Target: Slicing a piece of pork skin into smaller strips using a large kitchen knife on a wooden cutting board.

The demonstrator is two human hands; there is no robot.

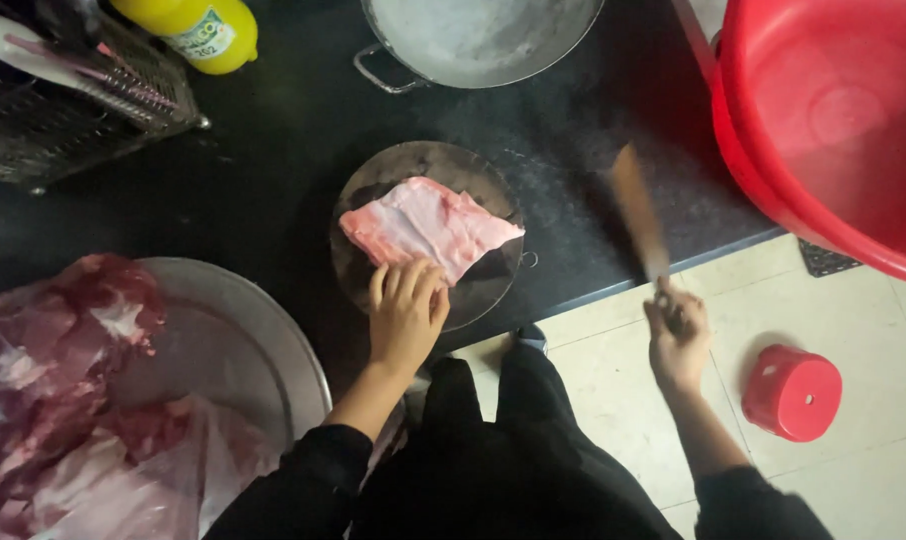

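1. Left hand is reaching up from the near edge of the black counter, forearm in a dark sleeve angling in from below, palm down, fingers together and curled lightly, pressing on the near edge of the slab of raw meat. Not gripping, just pinning it flat.
2. Slab of raw meat is lying flat on the round dark chopping block, pale pink with a white fatty top, spanning most of the block's width. The block is sitting near the counter's front edge, about mid-counter.
3. Right hand is hovering off the counter's front edge over the tiled floor, wrist bent up, fingers closed tight around the handle of the cleaver. The cleaver blade is pointing up and away over the counter's right part, motion-blurred, well apart from the meat.
4. Far left corner: wire dish rack is holding a plate and utensils; a yellow bottle is standing just beside it.
5. Near left corner: large metal basin is holding red raw meat pieces and a clear plastic bag, piled on its left side; right part of the basin is showing bare metal.
6. Far edge, middle: metal pot with a side handle, contents hard to tell.
7. Right side: big red tub is overhanging the counter's right edge; inside is looking bare red.
8. On the floor at right: small red stool, near the right hand but not touching.
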